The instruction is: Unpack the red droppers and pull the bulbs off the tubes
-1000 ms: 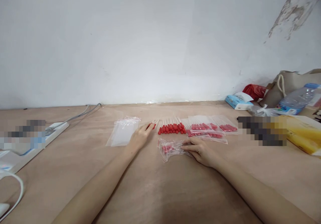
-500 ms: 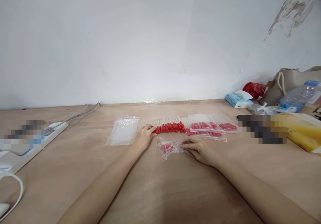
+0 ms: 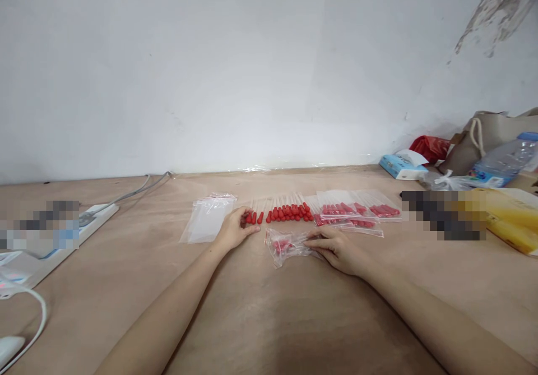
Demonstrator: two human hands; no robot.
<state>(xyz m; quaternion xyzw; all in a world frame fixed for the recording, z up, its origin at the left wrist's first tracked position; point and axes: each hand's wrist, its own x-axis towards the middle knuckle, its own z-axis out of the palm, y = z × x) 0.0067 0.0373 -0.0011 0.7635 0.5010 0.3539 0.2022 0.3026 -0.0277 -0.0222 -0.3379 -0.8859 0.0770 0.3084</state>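
Observation:
My left hand (image 3: 234, 228) is at the left end of a row of droppers (image 3: 290, 212) with red rubber bulbs and clear stems. Its thumb and fingers are apart, curved beside a few droppers (image 3: 254, 218) that lie separate from the main group; whether it touches them is unclear. Closer to me, a crumpled clear plastic bag (image 3: 282, 248) has red bulbs inside. My right hand (image 3: 336, 247) pinches the right end of this bag against the table. Just beyond that hand lie filled zip bags (image 3: 357, 212) with red-bulbed droppers, overlapping each other.
Flat clear zip bags (image 3: 209, 218) lie left of my left hand. A white power strip (image 3: 98, 218) with cables is at far left. To the right are a tissue pack (image 3: 402, 166), a plastic bottle (image 3: 500, 162), a yellow package (image 3: 513, 221) and a blurred dark object (image 3: 441, 218).
My left hand has shifted left and its thumb has spread from its fingers. A few droppers now lie apart from the row's left end. My right hand stays on the bag.

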